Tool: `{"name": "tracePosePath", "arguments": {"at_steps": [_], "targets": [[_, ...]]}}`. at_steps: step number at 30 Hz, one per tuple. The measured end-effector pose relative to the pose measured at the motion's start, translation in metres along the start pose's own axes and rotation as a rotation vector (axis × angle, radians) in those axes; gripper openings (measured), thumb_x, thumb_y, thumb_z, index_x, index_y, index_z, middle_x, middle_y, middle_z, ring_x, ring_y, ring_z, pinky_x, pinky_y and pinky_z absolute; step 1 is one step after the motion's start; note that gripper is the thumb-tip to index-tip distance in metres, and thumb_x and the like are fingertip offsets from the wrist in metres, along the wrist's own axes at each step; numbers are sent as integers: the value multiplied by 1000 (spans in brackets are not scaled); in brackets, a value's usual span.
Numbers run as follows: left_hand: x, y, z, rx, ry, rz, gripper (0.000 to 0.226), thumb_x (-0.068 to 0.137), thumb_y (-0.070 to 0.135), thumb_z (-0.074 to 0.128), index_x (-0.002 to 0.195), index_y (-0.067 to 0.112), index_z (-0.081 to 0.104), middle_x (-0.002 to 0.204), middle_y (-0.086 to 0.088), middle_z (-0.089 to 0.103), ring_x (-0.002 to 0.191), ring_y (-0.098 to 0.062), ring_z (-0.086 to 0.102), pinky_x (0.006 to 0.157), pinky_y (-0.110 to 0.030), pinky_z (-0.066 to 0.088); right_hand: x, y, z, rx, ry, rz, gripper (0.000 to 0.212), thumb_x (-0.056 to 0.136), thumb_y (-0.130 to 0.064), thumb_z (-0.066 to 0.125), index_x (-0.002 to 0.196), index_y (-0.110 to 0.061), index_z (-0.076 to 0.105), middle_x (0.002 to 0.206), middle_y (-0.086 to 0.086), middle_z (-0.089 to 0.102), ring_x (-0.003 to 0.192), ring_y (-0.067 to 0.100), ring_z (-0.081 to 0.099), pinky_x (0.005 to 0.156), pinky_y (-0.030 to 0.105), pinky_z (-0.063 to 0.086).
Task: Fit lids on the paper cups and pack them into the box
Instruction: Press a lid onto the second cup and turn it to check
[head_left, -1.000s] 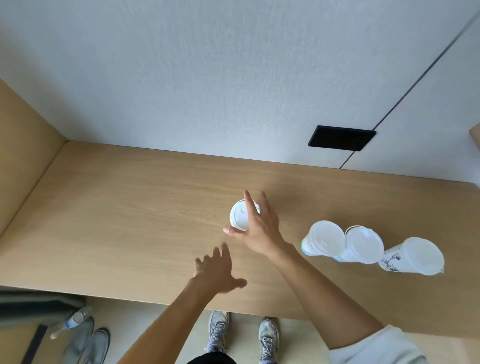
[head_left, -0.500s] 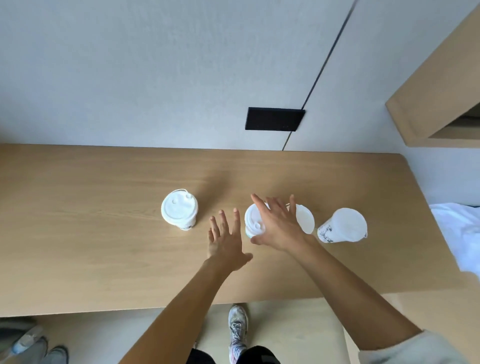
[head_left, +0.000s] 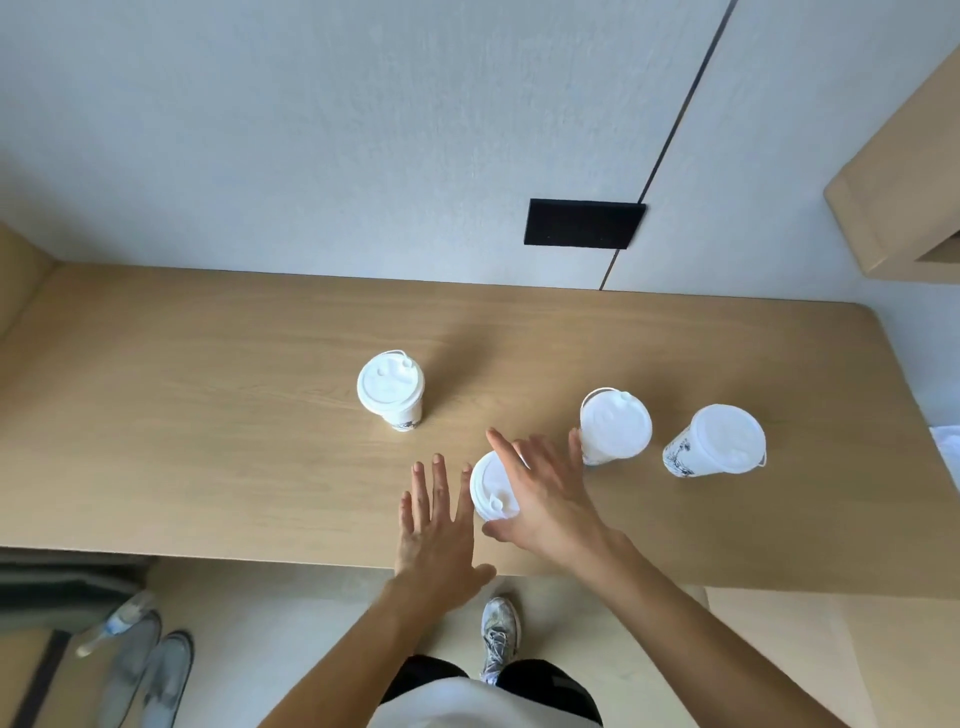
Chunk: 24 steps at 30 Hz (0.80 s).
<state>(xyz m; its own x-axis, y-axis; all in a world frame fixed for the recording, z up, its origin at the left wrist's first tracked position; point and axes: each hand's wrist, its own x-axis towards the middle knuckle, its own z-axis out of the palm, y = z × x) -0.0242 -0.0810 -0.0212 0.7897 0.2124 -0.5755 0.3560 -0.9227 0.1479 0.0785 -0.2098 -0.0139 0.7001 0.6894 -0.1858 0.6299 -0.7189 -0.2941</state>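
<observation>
Four white paper cups with white lids stand on the wooden table (head_left: 208, 415). One lidded cup (head_left: 390, 387) is alone at mid-table. Two more are at the right: a plain one (head_left: 618, 423) and one with black print (head_left: 719, 441). The fourth cup (head_left: 491, 488) is nearest the front edge, and my right hand (head_left: 545, 493) lies over its lid, fingers spread across the top and thumb at its near rim, gripping it. My left hand (head_left: 436, 525) hovers flat and spread just left of that cup, holding nothing.
A black plate (head_left: 584, 223) is set in the wall behind the table. A wooden shelf (head_left: 898, 208) juts out at the upper right. Below the table's front edge are shoes (head_left: 150, 670) and a bottle (head_left: 117, 621) on the floor at left.
The cup under my right hand has come away from the neighbouring cup toward the front edge. My left hand has stayed beside it. The camera view shifted slightly left.
</observation>
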Motion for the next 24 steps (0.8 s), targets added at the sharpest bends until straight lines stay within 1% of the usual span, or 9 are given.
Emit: {"name": "tracePosePath", "arguments": {"at_steps": [5, 9, 12, 14, 16, 18, 19, 22, 24], "targets": [[-25, -13, 13, -12, -57, -27, 125, 86, 64, 64, 158, 21, -29, 158, -20, -44, 139, -40, -45, 125, -57, -6, -13, -16, 23, 52, 25, -30, 125, 46, -58, 92, 150, -25, 31, 131, 8, 65, 127, 34, 61, 116, 72, 21], [-26, -20, 10, -20, -104, -41, 113, 92, 53, 60, 160, 22, -24, 162, -21, -38, 150, -44, -33, 127, -56, 1, -18, -23, 7, 153, -97, 35, 116, 73, -63, 80, 165, -28, 20, 169, 9, 27, 158, 30, 23, 126, 60, -2], [-26, -31, 3, -121, -109, -60, 87, 103, 40, 47, 164, 20, -11, 168, -21, -26, 154, -44, -23, 127, -53, 6, -22, -24, -4, 326, -144, 101, 108, 84, -71, 67, 167, -30, 13, 175, 7, 10, 162, 24, 6, 129, 53, -2], [-23, -40, -1, -237, -75, -90, 70, 105, 32, 36, 165, 16, 2, 171, -22, -9, 157, -44, -12, 128, -53, 10, -22, -23, -10, 446, -111, 164, 105, 84, -79, 54, 166, -26, 18, 175, 8, 15, 162, 26, 12, 129, 52, 8], [-20, -41, -10, -322, 61, -89, 61, 101, 27, 29, 159, 9, 24, 167, -26, 21, 155, -48, 17, 123, -60, 25, -18, -22, -11, 593, -72, 275, 90, 93, -72, 51, 164, -21, 29, 171, 5, 28, 159, 24, 21, 128, 44, 17], [-3, -35, -12, -393, 187, -21, 45, 95, 19, 32, 135, 3, 43, 137, -37, 56, 119, -61, 57, 92, -73, 50, -10, -24, -17, 629, -35, 359, 57, 100, -65, 44, 140, -26, 56, 143, 0, 55, 142, 24, 44, 116, 38, 33], [8, -29, -15, -404, 164, 19, 43, 93, 22, 30, 130, 4, 43, 128, -38, 60, 106, -62, 62, 83, -74, 52, -4, -24, -14, 601, -24, 349, 49, 100, -65, 39, 122, -27, 61, 126, -3, 59, 126, 25, 52, 106, 37, 38], [26, -4, -31, -507, 126, -234, 74, 96, 52, 5, 159, 20, 23, 163, -24, 28, 146, -52, 27, 118, -68, 22, 22, -19, 16, 551, -5, 464, 43, 103, -25, 39, 141, -10, 50, 125, 12, 64, 103, 39, 61, 89, 45, 53], [38, 9, -34, -674, 84, -441, 79, 99, 66, 9, 165, 23, 10, 172, -16, 10, 158, -42, 3, 125, -59, 5, 39, -3, 40, 654, -64, 445, 43, 89, -14, 37, 131, -11, 47, 98, 28, 71, 68, 51, 66, 55, 47, 59]]}}
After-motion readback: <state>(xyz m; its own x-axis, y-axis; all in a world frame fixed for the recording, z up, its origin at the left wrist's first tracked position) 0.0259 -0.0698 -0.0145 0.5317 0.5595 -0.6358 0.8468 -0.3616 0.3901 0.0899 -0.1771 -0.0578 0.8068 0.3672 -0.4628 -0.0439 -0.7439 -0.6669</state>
